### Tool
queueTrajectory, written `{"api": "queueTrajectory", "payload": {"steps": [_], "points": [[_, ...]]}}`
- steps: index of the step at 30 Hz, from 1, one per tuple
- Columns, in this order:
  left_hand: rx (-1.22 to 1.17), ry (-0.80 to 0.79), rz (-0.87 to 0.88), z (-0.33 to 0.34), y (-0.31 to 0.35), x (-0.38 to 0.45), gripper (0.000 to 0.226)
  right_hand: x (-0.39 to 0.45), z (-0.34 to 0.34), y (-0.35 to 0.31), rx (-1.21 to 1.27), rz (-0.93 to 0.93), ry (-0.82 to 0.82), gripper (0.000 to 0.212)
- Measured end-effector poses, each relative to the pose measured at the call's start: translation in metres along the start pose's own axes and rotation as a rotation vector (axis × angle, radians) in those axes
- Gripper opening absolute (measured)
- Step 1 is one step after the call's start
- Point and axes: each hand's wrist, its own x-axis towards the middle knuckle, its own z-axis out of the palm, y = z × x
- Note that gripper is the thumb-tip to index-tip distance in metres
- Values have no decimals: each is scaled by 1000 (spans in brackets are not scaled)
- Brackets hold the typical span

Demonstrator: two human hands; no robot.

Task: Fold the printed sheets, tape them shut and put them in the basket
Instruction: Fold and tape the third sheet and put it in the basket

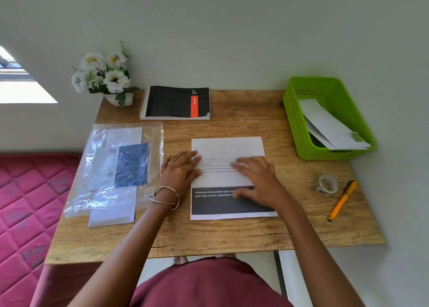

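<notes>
A printed sheet (222,179) lies in the middle of the wooden table, its far third folded over toward me as a white flap (227,147); a dark text band shows near its front edge. My left hand (182,168) rests flat on the sheet's left edge beside the fold. My right hand (257,179) lies flat across the sheet's right half, fingers spread along the flap's edge. A green basket (299,130) at the far right holds folded white sheets (329,125). A roll of tape (326,185) sits right of the sheet.
A yellow pen (342,201) lies beside the tape. A black spiral notebook (177,102) and a flower pot (118,98) stand at the back. A clear plastic bag with papers (116,167) covers the table's left side. A pink mattress (25,202) adjoins on the left.
</notes>
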Motion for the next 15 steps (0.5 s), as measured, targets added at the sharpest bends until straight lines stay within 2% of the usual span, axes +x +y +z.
{"api": "queueTrajectory", "payload": {"steps": [2,5,15], "points": [[5,17,2,2,-1,1,47,-18,1,-8,-69,-160,-78,75],[-14,49,6,3,-1,0,42,-37,11,-15,-294,-311,-25,72],[-143,86,-7,2,-3,2,35,-44,11,-20,-363,-354,328,36]]}}
